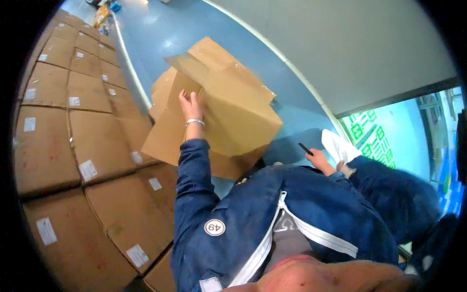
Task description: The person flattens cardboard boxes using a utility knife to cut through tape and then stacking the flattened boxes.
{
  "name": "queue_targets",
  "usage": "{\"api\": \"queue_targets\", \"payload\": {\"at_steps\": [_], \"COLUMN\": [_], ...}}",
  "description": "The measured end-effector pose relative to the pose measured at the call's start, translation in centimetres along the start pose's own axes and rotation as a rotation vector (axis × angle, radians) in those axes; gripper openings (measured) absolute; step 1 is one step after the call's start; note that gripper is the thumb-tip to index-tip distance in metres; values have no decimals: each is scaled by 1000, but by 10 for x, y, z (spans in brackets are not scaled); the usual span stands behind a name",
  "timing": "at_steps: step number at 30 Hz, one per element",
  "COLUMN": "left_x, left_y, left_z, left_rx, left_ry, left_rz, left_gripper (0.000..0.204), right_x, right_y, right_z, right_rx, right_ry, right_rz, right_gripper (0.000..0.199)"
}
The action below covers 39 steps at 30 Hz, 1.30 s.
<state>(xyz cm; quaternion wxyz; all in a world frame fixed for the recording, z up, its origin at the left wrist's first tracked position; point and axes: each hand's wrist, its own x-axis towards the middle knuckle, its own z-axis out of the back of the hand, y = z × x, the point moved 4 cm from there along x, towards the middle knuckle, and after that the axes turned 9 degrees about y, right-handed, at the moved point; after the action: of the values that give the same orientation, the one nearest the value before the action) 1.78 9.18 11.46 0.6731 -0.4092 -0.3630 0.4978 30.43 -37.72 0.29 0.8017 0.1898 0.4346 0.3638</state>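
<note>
Before the person, over the blue floor, is an open box with its flaps spread. At it, the left hand has its fingers parted and half curled; whether they grip the cardboard, I cannot tell. To the right, well apart from the box, the right hand is closed round a slim black tool, near a white shoe. Stacked cartons fill the left side.

Lighting: moderate; white glare on blue floor, soft shadow beside open carton; fisheye curvature, black corners; mild blur.
</note>
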Motion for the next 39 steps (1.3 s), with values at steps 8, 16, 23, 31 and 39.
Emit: {"api": "queue_targets", "payload": {"at_steps": [8, 16, 23, 31, 39], "left_x": [1, 121, 147, 15, -111], "left_y": [122, 142, 148, 130, 134], "left_z": [23, 53, 17, 26, 16], "left_rx": [1007, 1085, 955, 1243, 750], "left_ry": [428, 158, 361, 497, 389], "left_rz": [404, -115, 115, 459, 1014], "left_gripper": [75, 63, 76, 96, 86], "right_x": [51, 120, 228, 258, 300], "right_y": [62, 145, 199, 182, 204], "right_z": [-9, -7, -37, -52, -14], "right_rx": [241, 654, 854, 740, 262], "right_ry": [-10, 181, -7, -97, 175], "right_rz": [-194, -293, -199, -285, -10], "right_gripper": [27, 30, 34, 36, 33]}}
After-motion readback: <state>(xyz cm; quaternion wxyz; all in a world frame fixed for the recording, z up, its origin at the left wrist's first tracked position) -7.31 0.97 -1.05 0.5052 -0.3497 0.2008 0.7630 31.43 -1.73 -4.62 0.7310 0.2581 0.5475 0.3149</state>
